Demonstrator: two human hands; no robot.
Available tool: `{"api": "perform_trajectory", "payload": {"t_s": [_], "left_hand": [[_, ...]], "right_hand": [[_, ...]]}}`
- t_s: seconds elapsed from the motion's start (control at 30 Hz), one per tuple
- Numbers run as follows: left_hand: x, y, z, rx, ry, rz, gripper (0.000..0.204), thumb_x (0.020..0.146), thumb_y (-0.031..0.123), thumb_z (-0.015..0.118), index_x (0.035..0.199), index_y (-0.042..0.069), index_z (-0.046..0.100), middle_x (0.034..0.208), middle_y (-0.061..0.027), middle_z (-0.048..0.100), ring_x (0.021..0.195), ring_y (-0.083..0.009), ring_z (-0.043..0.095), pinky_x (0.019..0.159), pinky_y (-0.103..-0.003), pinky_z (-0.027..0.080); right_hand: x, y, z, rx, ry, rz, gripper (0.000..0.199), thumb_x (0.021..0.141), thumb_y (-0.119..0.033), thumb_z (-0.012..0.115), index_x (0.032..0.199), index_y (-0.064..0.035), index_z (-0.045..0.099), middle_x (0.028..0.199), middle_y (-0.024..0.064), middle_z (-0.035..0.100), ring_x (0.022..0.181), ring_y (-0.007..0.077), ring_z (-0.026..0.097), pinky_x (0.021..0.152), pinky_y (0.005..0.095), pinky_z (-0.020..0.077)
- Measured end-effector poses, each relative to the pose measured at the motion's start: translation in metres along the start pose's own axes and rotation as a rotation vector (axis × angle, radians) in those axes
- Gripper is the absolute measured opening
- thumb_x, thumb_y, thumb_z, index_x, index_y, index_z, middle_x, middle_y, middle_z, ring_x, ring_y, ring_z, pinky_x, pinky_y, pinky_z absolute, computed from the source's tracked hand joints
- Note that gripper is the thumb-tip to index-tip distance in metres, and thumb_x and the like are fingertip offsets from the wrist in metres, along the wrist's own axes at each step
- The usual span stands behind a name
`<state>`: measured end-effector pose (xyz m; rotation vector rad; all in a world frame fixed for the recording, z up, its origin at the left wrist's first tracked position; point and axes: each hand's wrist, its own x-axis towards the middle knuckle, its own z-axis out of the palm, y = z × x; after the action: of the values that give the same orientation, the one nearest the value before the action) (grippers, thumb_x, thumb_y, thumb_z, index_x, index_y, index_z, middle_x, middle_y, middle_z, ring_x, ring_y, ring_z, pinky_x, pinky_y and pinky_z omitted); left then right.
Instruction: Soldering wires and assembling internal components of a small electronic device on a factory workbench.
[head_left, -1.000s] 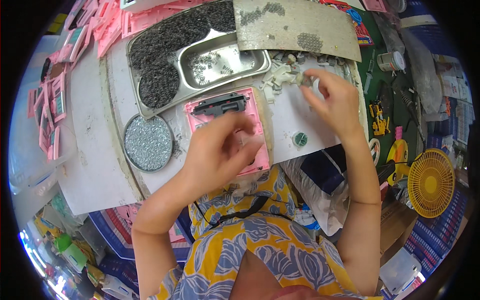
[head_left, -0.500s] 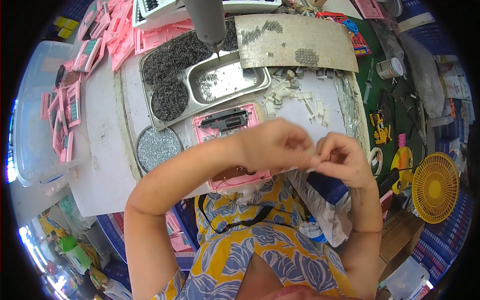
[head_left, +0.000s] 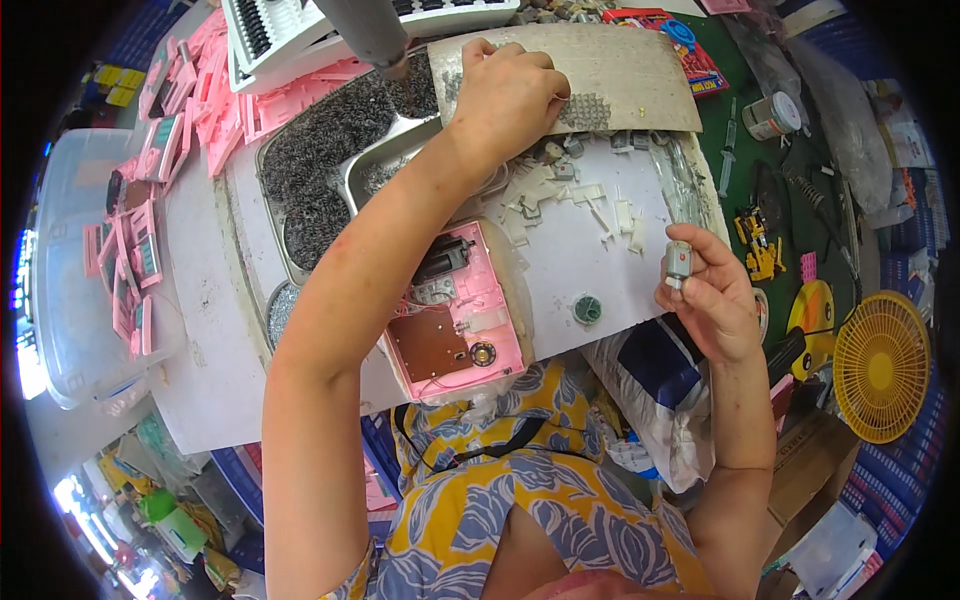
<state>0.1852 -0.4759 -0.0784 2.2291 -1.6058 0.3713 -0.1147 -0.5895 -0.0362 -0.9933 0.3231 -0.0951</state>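
My right hand [head_left: 712, 300] is closed on a small grey motor [head_left: 679, 262], pinched upright between thumb and fingers above the table's right front. My left hand [head_left: 508, 98] rests over the pale curved board [head_left: 640, 75], its fingers curled down onto the clusters of tiny grey parts there. Whatever those fingertips hold is hidden. Beneath my left forearm lies a pink plastic housing [head_left: 497, 330] with a black unit, wires, a brown board and a small round part inside. A small green round dish [head_left: 587, 309] sits on the table between the housing and my right hand.
Under the left arm is a metal tray [head_left: 352, 185] full of dark screws. A grey power screwdriver [head_left: 370, 35] hangs above it. White plastic pieces [head_left: 540, 190] lie beyond the housing. Pink parts [head_left: 215, 100] pile up far left; a yellow fan [head_left: 882, 367] stands right.
My hands have parted. The left has gone up and away onto the board; the right stays at the right, now showing the motor. The housing and green dish have come into clearer view.
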Motion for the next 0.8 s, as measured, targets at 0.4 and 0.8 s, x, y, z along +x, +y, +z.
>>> {"api": "perform_trajectory", "payload": {"t_s": [0.4,0.8], "left_hand": [[-0.012,0.032,-0.049,-0.491,0.341,-0.262,0.010,0.089,0.009,0.069,0.092,0.000,0.065,0.083,-0.0185,0.068,0.077,-0.0332,0.068,0.070,-0.040,0.053],[-0.212,0.104,-0.129,-1.133,-0.169,-0.602,0.016,0.089,-0.006,0.069,0.104,-0.001,0.072,0.096,-0.0105,0.071,0.080,-0.0155,0.068,0.068,-0.029,0.054]], "right_hand": [[-0.019,0.019,-0.010,-0.537,0.178,-0.030,0.044,0.092,0.001,0.068,0.135,0.0009,0.057,0.083,-0.0036,0.056,0.075,0.0029,0.050,0.069,0.0179,0.0397],[-0.012,0.056,0.020,-1.231,0.053,0.024,0.039,0.083,-0.002,0.070,0.122,-0.0012,0.065,0.076,0.0017,0.058,0.067,0.0103,0.054,0.065,0.0262,0.0449]]}}
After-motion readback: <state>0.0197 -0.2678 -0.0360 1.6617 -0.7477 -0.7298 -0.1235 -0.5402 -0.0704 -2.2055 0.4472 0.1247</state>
